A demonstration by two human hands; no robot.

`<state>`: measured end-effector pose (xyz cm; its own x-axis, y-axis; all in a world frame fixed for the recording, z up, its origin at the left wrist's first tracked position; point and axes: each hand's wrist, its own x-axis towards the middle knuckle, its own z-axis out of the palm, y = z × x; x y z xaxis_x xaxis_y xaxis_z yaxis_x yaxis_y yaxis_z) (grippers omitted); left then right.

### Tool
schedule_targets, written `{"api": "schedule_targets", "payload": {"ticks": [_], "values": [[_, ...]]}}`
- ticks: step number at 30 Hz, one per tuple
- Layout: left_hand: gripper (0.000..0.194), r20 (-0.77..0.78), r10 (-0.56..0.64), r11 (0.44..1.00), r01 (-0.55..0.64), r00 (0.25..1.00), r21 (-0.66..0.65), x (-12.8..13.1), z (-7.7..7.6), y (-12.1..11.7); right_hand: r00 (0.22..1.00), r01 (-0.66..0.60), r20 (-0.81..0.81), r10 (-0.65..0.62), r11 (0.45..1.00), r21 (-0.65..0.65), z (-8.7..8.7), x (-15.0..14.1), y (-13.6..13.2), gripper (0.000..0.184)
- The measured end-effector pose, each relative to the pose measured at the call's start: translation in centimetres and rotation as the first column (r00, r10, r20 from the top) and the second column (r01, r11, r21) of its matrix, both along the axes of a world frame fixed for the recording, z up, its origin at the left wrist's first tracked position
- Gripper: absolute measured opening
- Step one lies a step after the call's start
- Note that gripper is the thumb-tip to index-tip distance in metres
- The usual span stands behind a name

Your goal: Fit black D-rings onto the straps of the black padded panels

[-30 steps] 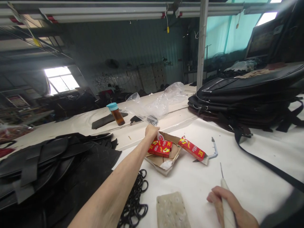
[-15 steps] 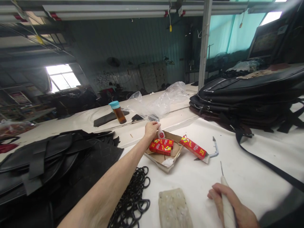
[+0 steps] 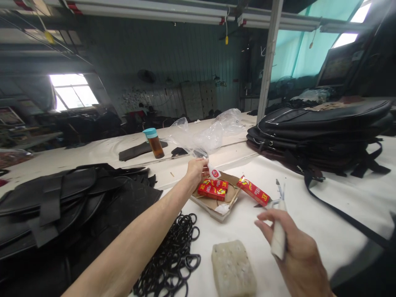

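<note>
Pinched in the fingers of my left hand (image 3: 197,171) is a small white plastic bottle (image 3: 214,172) with a round red label. It hangs over the rear of a shallow cardboard box (image 3: 230,206), where small red and yellow cartons (image 3: 213,189) lie. My right hand (image 3: 293,241) is closed around the pale handle of an awl (image 3: 279,237); its thin tip is blurred. Just beyond that hand, another red carton (image 3: 253,190) leans by the box's right side, and a light grey tool (image 3: 280,187) is partly covered by the awl.
A greyish block (image 3: 234,268) sits in front, beside a heap of black rings (image 3: 173,260). Black bag pieces (image 3: 77,206) cover the left; stacked black bags (image 3: 318,132) with a trailing strap stand right. Farther back are a blue-lidded bottle (image 3: 155,146) and clear plastic (image 3: 210,134).
My left hand has drawn the small white bottle out and slightly right above the box. My right hand has moved forward and left with the awl, tilting it more upright.
</note>
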<state>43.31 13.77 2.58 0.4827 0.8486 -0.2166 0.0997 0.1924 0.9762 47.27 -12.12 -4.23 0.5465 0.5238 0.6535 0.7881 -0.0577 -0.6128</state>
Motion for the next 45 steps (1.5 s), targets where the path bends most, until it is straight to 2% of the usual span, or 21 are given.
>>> {"api": "schedule_targets", "payload": {"ticks": [3, 5, 7, 13, 17, 20, 23, 27, 30, 34, 38, 42, 45], "values": [[0.033, 0.032, -0.022, 0.998, 0.024, 0.999, -0.056, -0.5, 0.5, -1.9, 0.984, 0.016, -0.175, -0.034, 0.994, -0.105, 2.5, 0.1, 3.7, 0.020], [0.032, 0.052, -0.036, 0.996, 0.040, 0.998, -0.080, -1.0, 0.8, -3.4, 0.931, -0.044, -0.366, 0.014, 0.996, -0.075, 3.2, 0.0, 5.6, 0.026], [0.031, 0.070, -0.047, 0.994, 0.053, 0.996, -0.094, -1.6, 1.1, -4.9, 0.906, -0.067, -0.422, 0.045, 0.997, -0.037, 3.2, -0.2, 6.6, 0.027], [0.022, 0.094, -0.108, 0.987, 0.118, 0.990, -0.109, -3.0, 1.6, -9.4, 0.878, -0.052, -0.469, 0.092, 0.994, 0.098, 2.8, -2.0, 5.4, 0.024], [0.016, 0.094, -0.138, 0.987, 0.145, 0.986, -0.066, -3.5, 1.8, -10.9, 0.848, -0.035, -0.519, 0.112, 0.987, 0.156, 3.1, -2.7, 4.0, 0.026], [0.019, 0.064, -0.122, 0.992, 0.120, 0.990, 0.023, -3.9, 1.7, -10.5, 0.830, -0.004, -0.551, 0.089, 0.988, 0.153, 3.1, -2.9, 3.0, 0.031], [0.021, -0.014, -0.099, 0.983, 0.100, 0.995, 0.157, -4.6, 1.1, -9.1, 0.819, 0.014, -0.571, 0.061, 0.992, 0.127, 2.9, -3.0, 1.5, 0.032], [0.019, -0.185, -0.125, 0.926, 0.181, 0.975, 0.330, -5.8, -0.4, -7.3, 0.808, 0.042, -0.589, 0.012, 0.996, 0.079, 2.2, -3.0, -1.1, 0.033], [0.018, -0.288, -0.155, 0.866, 0.270, 0.945, 0.421, -6.3, -1.5, -6.9, 0.834, 0.076, -0.548, -0.068, 0.997, -0.008, 1.3, -2.8, -3.0, 0.033], [0.021, -0.354, -0.176, 0.801, 0.342, 0.919, 0.491, -6.0, -2.3, -7.0, 0.867, 0.159, -0.472, -0.159, 0.986, -0.039, 0.4, -2.5, -5.1, 0.034], [0.024, -0.421, -0.137, 0.764, 0.366, 0.897, 0.532, -5.6, -2.5, -6.8, 0.886, 0.197, -0.422, -0.191, 0.980, -0.028, 0.2, -2.5, -5.9, 0.036], [0.017, -0.473, -0.088, 0.749, 0.372, 0.876, 0.549, -5.6, -2.2, -6.3, 0.888, 0.209, -0.416, -0.198, 0.978, -0.019, 0.2, -2.9, -5.8, 0.033], [0.008, -0.448, -0.077, 0.757, 0.344, 0.891, 0.555, -5.9, -1.4, -6.3, 0.885, 0.172, -0.433, -0.170, 0.984, -0.034, 0.1, -3.0, -5.6, 0.031]]}}
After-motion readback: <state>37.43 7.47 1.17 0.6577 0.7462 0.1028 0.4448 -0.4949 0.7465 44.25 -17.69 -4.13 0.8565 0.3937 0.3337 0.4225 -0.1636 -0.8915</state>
